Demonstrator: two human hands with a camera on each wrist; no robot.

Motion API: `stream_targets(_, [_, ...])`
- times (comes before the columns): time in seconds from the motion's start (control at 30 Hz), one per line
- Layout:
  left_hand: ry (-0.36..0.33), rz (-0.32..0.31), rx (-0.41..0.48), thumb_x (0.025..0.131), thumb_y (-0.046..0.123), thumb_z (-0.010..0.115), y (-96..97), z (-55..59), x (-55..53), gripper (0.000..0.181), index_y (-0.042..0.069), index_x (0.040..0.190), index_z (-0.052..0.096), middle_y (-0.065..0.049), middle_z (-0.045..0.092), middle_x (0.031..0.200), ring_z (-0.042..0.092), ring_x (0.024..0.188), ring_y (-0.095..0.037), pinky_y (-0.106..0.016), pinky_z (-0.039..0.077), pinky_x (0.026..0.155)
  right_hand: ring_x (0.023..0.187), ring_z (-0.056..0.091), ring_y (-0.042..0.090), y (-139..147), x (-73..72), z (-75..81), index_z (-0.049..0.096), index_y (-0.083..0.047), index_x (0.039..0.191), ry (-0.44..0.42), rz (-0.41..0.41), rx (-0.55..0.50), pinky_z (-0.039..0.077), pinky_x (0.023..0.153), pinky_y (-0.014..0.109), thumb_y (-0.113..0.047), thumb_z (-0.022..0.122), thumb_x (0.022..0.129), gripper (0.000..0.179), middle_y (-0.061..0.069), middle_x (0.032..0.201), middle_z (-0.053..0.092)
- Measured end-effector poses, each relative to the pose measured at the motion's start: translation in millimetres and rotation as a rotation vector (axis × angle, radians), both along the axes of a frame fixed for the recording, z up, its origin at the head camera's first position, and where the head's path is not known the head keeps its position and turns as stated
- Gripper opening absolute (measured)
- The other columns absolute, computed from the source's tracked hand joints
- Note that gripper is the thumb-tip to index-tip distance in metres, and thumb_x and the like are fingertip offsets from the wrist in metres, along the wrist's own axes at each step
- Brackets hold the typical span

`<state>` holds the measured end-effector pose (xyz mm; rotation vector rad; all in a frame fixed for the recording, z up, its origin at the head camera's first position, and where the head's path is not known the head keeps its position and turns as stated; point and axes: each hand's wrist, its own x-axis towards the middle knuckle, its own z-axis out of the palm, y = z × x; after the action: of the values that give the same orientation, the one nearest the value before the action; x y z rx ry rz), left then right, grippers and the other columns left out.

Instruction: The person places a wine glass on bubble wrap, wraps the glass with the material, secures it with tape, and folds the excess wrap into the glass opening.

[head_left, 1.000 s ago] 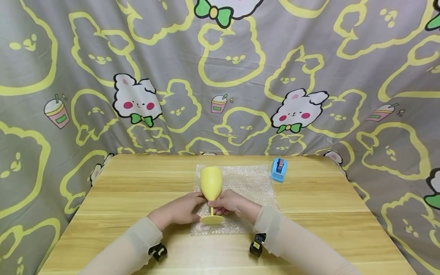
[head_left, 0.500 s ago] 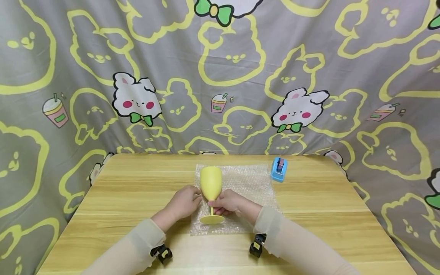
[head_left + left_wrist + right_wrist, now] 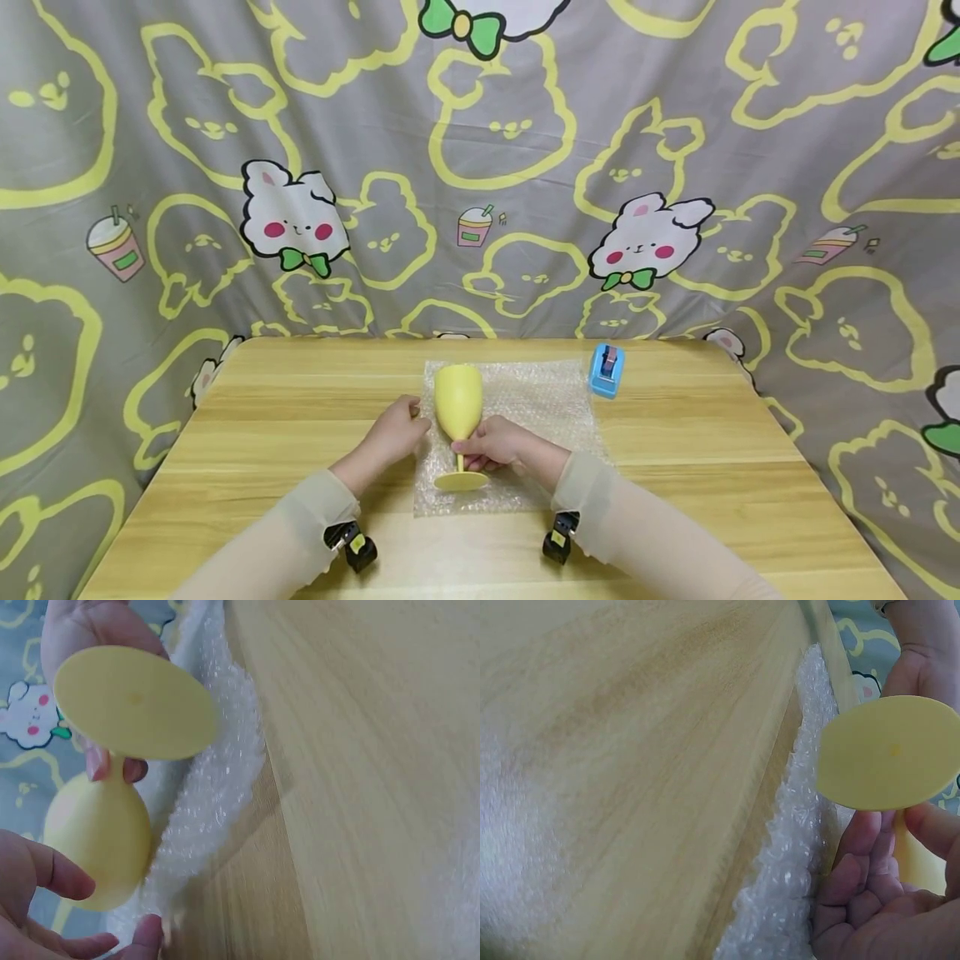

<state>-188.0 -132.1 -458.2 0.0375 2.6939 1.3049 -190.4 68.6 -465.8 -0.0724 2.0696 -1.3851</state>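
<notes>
A yellow goblet (image 3: 458,402) stands over the left part of a bubble wrap sheet (image 3: 543,396), its bowl toward the far side in the head view. My right hand (image 3: 498,442) pinches its stem just under the bowl. In the right wrist view the round foot (image 3: 889,754) covers part of the right hand (image 3: 881,907). My left hand (image 3: 388,433) is by the sheet's left edge, apart from the goblet. Its thumb and fingers are parted in the left wrist view, close to the bubble wrap (image 3: 214,772); whether a fingertip touches it I cannot tell.
A blue tape dispenser (image 3: 607,371) stands past the sheet's far right corner. Beneath everything is a wooden table (image 3: 697,425). A patterned grey curtain (image 3: 525,200) hangs behind the table's back edge and along its sides.
My left hand has drawn away from the goblet's stem and foot, moving left and farther back to the sheet's left edge. The right hand and goblet hold nearly still.
</notes>
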Motion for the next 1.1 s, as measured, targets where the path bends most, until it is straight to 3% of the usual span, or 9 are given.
stream_targets(0.23, [-0.054, 0.052, 0.080, 0.088, 0.007, 0.052, -1.2, 0.1, -6.8, 0.059, -0.020, 0.138, 0.039, -0.028, 0.059, 0.126, 0.057, 0.117, -0.039, -0.047, 0.047, 0.101, 0.055, 0.058, 0.007, 1, -0.9, -1.3, 0.070, -0.006, 0.072, -0.001, -0.002, 0.004, 0.044, 0.050, 0.020, -0.023, 0.071, 0.095, 0.029, -0.001, 0.062, 0.065])
stream_targets(0.47, [-0.145, 0.092, 0.238, 0.091, 0.007, 0.050, 0.1, -1.3, -10.7, 0.052, -0.019, 0.136, 0.044, -0.024, 0.059, 0.117, 0.057, 0.086, -0.023, -0.031, 0.051, 0.069, 0.056, 0.059, 0.007, 1, 1.3, 0.9, 0.068, -0.008, 0.070, 0.008, 0.003, 0.010, 0.044, 0.052, 0.021, -0.023, 0.071, 0.095, 0.029, -0.002, 0.063, 0.065])
stream_targets(0.57, [-0.194, 0.112, 0.351, 0.095, 0.008, 0.051, -0.1, -5.7, -13.3, 0.046, -0.019, 0.133, 0.048, -0.022, 0.062, 0.113, 0.062, 0.093, -0.025, -0.034, 0.057, 0.078, 0.056, 0.059, 0.007, -1, 1.7, 0.9, 0.068, -0.009, 0.070, -0.001, 0.000, 0.005, 0.044, 0.052, 0.020, -0.023, 0.071, 0.095, 0.029, -0.002, 0.063, 0.065])
stream_targets(0.73, [-0.249, 0.118, 0.468, 0.093, 0.008, 0.049, 0.4, -9.9, -18.0, 0.042, -0.016, 0.128, 0.053, -0.019, 0.063, 0.113, 0.061, 0.108, -0.029, -0.042, 0.053, 0.096, 0.056, 0.059, 0.008, -2, 2.0, 1.9, 0.067, -0.009, 0.068, 0.004, -0.014, 0.016, 0.043, 0.052, 0.020, -0.023, 0.072, 0.094, 0.030, -0.002, 0.062, 0.065])
stream_targets(0.9, [-0.261, 0.099, 0.496, 0.095, 0.011, 0.051, 0.8, -11.4, -20.2, 0.040, -0.014, 0.125, 0.056, -0.018, 0.065, 0.117, 0.062, 0.112, -0.028, -0.043, 0.051, 0.099, 0.056, 0.059, 0.007, -2, 1.9, 2.6, 0.067, -0.009, 0.069, 0.008, -0.016, 0.026, 0.044, 0.053, 0.020, -0.023, 0.072, 0.094, 0.030, -0.002, 0.062, 0.065])
stream_targets(1.1, [-0.264, 0.100, 0.568, 0.098, 0.015, 0.051, 3.5, -9.6, -19.9, 0.031, -0.010, 0.115, 0.060, -0.013, 0.068, 0.104, 0.065, 0.096, -0.019, -0.040, 0.053, 0.094, 0.056, 0.059, 0.007, -2, 1.1, 1.9, 0.067, -0.010, 0.069, 0.007, -0.012, 0.032, 0.044, 0.052, 0.020, -0.023, 0.071, 0.095, 0.030, -0.003, 0.062, 0.065])
